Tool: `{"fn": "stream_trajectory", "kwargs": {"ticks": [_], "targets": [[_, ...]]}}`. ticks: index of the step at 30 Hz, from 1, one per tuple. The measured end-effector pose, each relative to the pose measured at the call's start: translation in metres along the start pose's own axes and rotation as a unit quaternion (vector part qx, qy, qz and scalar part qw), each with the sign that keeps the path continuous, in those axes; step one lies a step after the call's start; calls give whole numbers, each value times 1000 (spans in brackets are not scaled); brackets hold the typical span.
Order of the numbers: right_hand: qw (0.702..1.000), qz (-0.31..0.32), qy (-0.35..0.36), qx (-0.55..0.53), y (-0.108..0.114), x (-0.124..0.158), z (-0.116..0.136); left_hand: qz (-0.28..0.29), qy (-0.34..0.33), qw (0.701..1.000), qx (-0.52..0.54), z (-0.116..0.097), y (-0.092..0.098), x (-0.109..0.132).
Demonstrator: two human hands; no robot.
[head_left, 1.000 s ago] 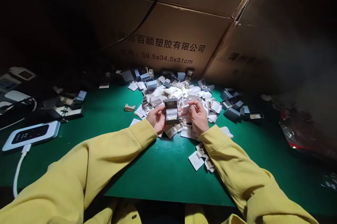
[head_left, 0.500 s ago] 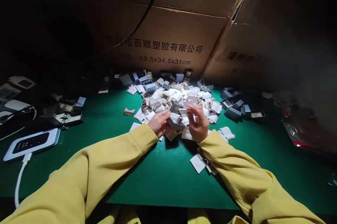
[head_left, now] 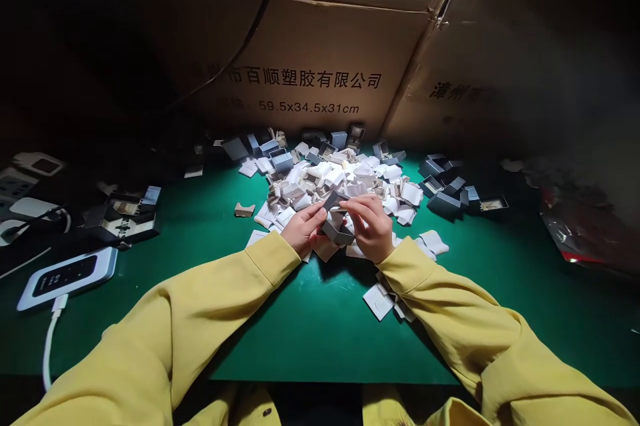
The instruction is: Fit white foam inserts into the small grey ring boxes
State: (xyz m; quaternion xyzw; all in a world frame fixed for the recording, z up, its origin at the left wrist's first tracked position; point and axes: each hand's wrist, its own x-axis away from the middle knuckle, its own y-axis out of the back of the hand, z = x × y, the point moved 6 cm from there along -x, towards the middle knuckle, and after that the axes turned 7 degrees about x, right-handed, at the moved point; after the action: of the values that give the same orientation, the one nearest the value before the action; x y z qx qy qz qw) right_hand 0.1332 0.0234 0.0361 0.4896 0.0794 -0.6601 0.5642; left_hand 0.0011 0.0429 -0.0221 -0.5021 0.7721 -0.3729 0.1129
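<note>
Far left of the pile (head_left: 345,176): a device (head_left: 65,277), dark-faced, laid flat on the green table (head_left: 300,326), with a white lead (head_left: 49,346) attached at its near end. Between device and pile, farther back: open dark boxes (head_left: 125,229), grouped in shadow. Just left of the pile: one brown scrap (head_left: 245,211), lying apart.

At the pile's near edge: the left hand (head_left: 301,233), yellow-sleeved, by which the left side of one small grey box (head_left: 339,234) is grasped. The box is held open and tilted in front of the pile; white material is seen inside.

At the box's right: the right hand (head_left: 371,227), its fingers bent and their tips brought to the raised lid. A thin pale edge is seen beneath them; whether it is pinched cannot be told.

The pile itself: white and brown pieces, heaped loosely, with grey boxes scattered along its back. Behind the pile: a printed carton (head_left: 320,39). Right of the pile: a cluster of dark boxes (head_left: 445,199). Far right of the pile: a clear bag (head_left: 573,233), red-edged, partly lost in shadow.
</note>
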Motion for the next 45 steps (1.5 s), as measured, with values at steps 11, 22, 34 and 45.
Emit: {"fn": "stream_trajectory", "kwargs": {"ticks": [11,22,34,45], "targets": [[1000,2,-22,2,1,2,-5,-11,-34,998,-51,-3,-2,4],[996,-42,-75,-19,3,0,-9,18,-12,997,-79,-2,-11,8],[995,97,-2,-26,-11,-3,7,74,-36,993,-88,-1,-12,8],[961,135,-20,241,1,-24,-47,36,60,996,-59,2,-9,8]]}}
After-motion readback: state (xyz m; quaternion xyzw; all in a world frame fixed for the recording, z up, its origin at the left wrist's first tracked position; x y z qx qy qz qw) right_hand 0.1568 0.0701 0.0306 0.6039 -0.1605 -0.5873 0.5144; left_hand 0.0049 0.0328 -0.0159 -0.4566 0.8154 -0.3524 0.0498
